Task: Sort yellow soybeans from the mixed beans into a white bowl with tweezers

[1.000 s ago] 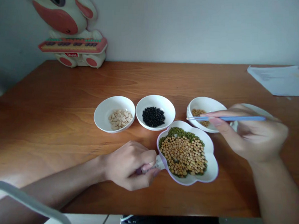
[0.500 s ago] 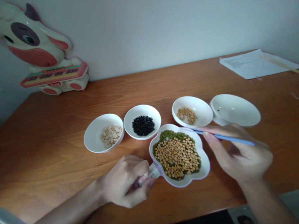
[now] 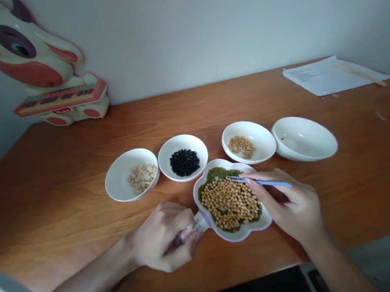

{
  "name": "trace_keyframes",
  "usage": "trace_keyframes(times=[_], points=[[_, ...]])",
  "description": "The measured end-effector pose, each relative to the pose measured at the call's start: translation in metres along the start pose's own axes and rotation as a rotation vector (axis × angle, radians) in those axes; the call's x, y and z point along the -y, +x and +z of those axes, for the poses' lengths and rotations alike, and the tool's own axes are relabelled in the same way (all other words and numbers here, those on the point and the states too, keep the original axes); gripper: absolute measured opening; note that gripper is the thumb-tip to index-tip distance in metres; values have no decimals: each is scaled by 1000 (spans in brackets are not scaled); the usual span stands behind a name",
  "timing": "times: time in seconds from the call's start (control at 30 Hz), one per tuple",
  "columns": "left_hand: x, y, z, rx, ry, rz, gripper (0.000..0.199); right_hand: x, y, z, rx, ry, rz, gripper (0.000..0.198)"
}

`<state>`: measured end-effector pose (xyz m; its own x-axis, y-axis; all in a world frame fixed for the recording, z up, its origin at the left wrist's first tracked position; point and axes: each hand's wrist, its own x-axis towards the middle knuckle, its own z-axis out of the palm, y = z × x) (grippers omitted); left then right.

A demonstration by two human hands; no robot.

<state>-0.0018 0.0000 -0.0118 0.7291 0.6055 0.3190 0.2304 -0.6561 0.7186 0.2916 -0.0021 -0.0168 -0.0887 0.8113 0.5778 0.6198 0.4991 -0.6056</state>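
My left hand (image 3: 169,236) is closed round the handle of a flower-shaped white dish (image 3: 266,218) with a lilac rim. Soybeans (image 3: 229,203) cover most of its inside, with green mung beans (image 3: 220,174) showing at the far side and edges. My right hand (image 3: 291,204) pinches blue tweezers (image 3: 272,183), their tips over the beans near the dish's far side. Whether the tips grip a bean is too small to tell. Just behind the dish stands a white bowl (image 3: 263,136) with a small heap of soybeans (image 3: 242,146).
Left of it are a bowl (image 3: 198,141) of black beans (image 3: 184,162) and a bowl (image 3: 113,180) of pale flat seeds (image 3: 142,177). A bowl (image 3: 315,139) at right has a dark speck inside. Behind are a toy cow keyboard (image 3: 61,98) and paper (image 3: 328,76) with a stick.
My right hand has moved left with the tweezers, from the dish's right rim near the soybean bowl to over the beans. My left hand keeps its hold. The view has shifted slightly.
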Motion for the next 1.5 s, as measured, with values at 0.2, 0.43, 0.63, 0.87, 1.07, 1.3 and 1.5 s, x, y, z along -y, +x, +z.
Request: trace_keyframes(times=[0.2,0.43,0.63,0.87,1.07,1.3,1.5], points=[[0,0,0,-1,-20,16,28,-2,-2,4,19,42,79,15],[1,-1,-1,10,-2,8,28,-3,-3,5,25,33,149,14],[2,-4,0,19,6,-2,28,-1,-4,-1,-144,-35,42,22],[1,-2,0,16,9,11,27,-5,7,0,-405,-162,157,19],[3,-2,1,10,-3,13,27,-1,-4,3,-245,-27,123,18],[2,-2,0,14,3,12,27,1,-6,2,-54,0,21,18],[3,-4,0,30,0,0,27,-2,-7,3,-14,1,49,19]])
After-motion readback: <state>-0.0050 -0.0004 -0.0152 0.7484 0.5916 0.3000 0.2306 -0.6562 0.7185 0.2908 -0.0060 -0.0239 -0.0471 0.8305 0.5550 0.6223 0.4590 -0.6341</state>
